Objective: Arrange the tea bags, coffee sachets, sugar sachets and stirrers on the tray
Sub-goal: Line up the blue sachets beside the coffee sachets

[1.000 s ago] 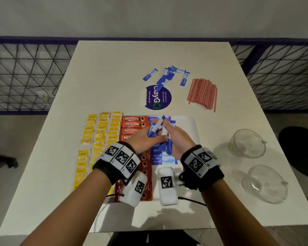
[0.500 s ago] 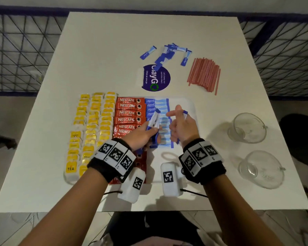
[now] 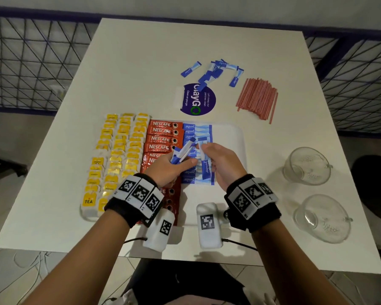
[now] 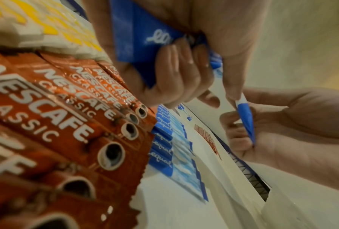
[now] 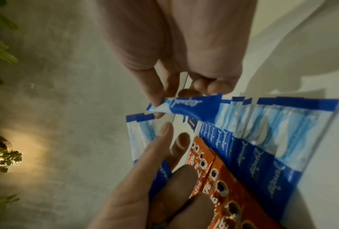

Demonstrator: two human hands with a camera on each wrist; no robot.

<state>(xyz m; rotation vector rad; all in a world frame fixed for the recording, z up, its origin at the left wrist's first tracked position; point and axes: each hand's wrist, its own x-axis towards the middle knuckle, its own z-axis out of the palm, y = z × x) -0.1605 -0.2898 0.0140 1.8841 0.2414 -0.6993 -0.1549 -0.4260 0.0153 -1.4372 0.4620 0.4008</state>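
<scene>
Head view: left hand (image 3: 169,167) grips bunch of sugar sachets (image 3: 182,153) over tray (image 3: 230,137), right hand (image 3: 220,160) pinches one sachet (image 3: 204,166), L wrist view: fingers curled round blue packs, R wrist view: thumb & finger pinch sachet end above laid row (image 5: 266,139).

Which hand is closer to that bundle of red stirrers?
The right. The right hand sits over the blue sugar sachets on the tray, on the side toward the red stirrers. The left hand is farther off, over the coffee sachets.
</scene>
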